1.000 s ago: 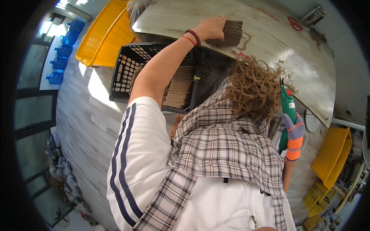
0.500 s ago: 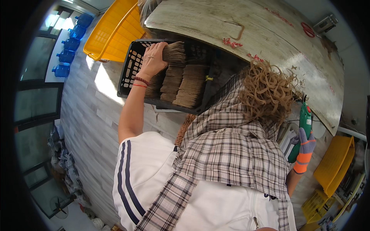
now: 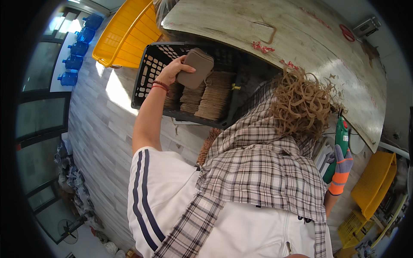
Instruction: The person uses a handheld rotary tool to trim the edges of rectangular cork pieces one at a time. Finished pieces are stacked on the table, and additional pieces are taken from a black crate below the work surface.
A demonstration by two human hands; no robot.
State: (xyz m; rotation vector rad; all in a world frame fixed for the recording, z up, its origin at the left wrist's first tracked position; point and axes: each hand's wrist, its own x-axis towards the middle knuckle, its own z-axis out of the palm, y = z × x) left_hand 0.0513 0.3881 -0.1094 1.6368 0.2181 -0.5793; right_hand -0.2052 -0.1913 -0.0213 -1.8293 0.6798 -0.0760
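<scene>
My left hand [image 3: 174, 71] is closed on a small stack of brown flat pads [image 3: 195, 71] with rounded corners, thumb lying on the broad upper face. It is above a black plastic crate [image 3: 144, 88], where rows of similar brown pads [image 3: 214, 96] stand packed on edge. My right hand [image 3: 342, 165], in a grey and orange glove, grips a green handheld power tool [image 3: 342, 133] with a red button and a narrow dark tip. Between my arms, a heap of curly brown offcut strips [image 3: 301, 103] lies on my plaid apron [image 3: 258, 172].
A pale worktable [image 3: 232, 19] spans the far side, with red scraps [image 3: 262, 47] and red-handled scissors [image 3: 346, 32] on it. Beyond the crate stands a yellow basket [image 3: 124, 36]. More yellow crates [image 3: 374, 185] are at the right, and blue water bottles [image 3: 73, 62] at the far left.
My left hand has lifted the small stack of pads off the row and turned it, so a broad flat face now shows. My right hand and the green tool have barely moved.
</scene>
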